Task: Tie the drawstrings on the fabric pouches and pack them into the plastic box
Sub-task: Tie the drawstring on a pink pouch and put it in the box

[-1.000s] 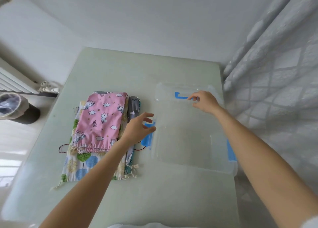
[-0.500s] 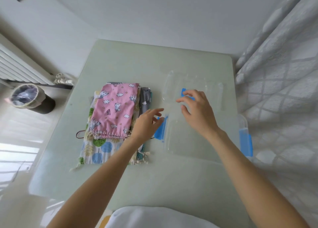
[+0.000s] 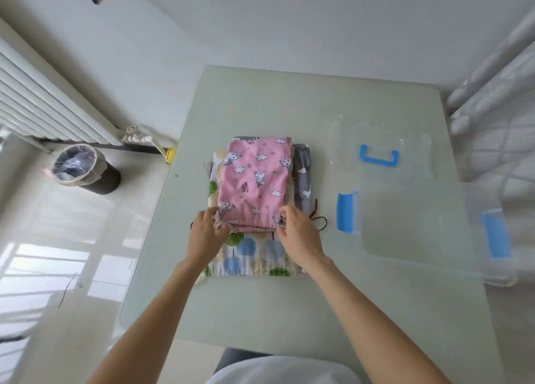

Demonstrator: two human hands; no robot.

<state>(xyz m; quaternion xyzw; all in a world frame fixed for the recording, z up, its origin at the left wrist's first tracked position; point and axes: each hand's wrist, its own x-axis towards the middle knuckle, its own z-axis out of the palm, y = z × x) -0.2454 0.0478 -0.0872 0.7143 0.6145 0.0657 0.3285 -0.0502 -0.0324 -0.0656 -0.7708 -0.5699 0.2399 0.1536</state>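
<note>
A stack of fabric pouches lies mid-table. On top is a pink pouch point(image 3: 256, 181) with unicorns and clouds; under it a white pouch point(image 3: 252, 253) with blue and green circles, and a grey pouch point(image 3: 302, 178) shows along the right side. My left hand point(image 3: 207, 236) pinches the pink pouch's gathered near-left corner. My right hand point(image 3: 299, 236) grips its near-right corner, where a dark red drawstring point(image 3: 317, 220) trails out. The clear plastic box point(image 3: 419, 227) with blue latches stands to the right, open. Its clear lid point(image 3: 379, 149) with a blue handle lies behind it.
The pale green glass table point(image 3: 289, 100) ends near my body. A white curtain point(image 3: 498, 117) hangs close on the right, touching the box side. Left of the table are a radiator point(image 3: 37, 102) and a lined waste bin point(image 3: 84, 169) on the floor.
Both hands left the box lid and came to the near edge of the pink pouch. The lid now lies behind the open box. The camera view shifted left and down.
</note>
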